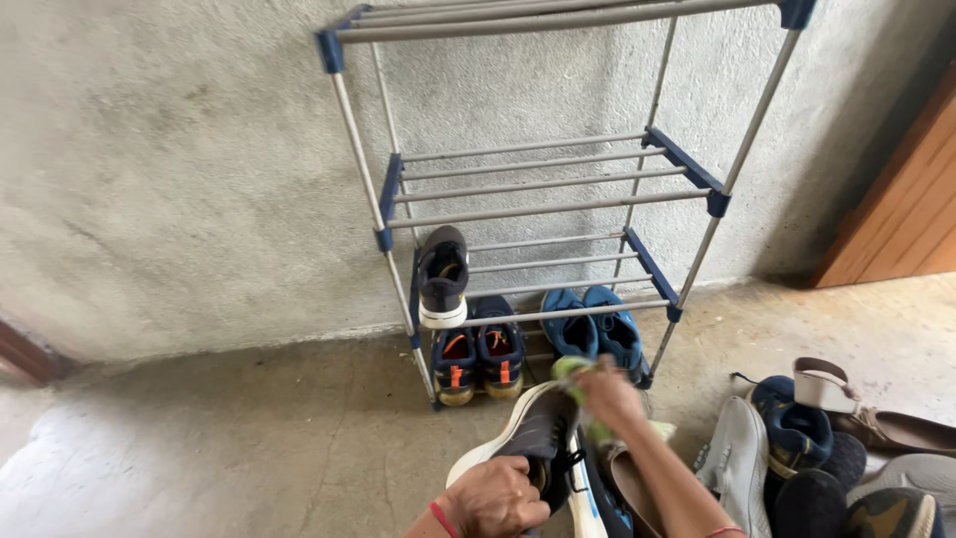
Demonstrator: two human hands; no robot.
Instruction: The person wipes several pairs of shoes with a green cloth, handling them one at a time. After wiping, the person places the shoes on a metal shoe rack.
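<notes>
My left hand (495,496) is clamped around the heel of a dark grey sneaker (543,430), which I hold sole-up just in front of the shoe rack (543,207), below its lowest shelf. My right hand (609,394) is closed on a crumpled green cloth (570,369), pressed against the toe end of that sneaker. The weak point, I judge, is the left grip: I have only the heel, so a hard push with the cloth could twist the sneaker out of my fingers and drop it onto the brown flat shoe (629,486) lying under my right forearm. The cloth is bunched, and a loose tail of it hangs near the sneaker's laces, where it might snag. On the rack, a single dark sneaker (442,276) sits at the left end of the second shelf with its heel over the front bar; a knock to the rack's frame could tip it onto the navy pair with orange tabs (478,356) beneath. The blue pair (595,329) at the rack's bottom right sits closest to my right hand, so a wide swipe might shove it.
</notes>
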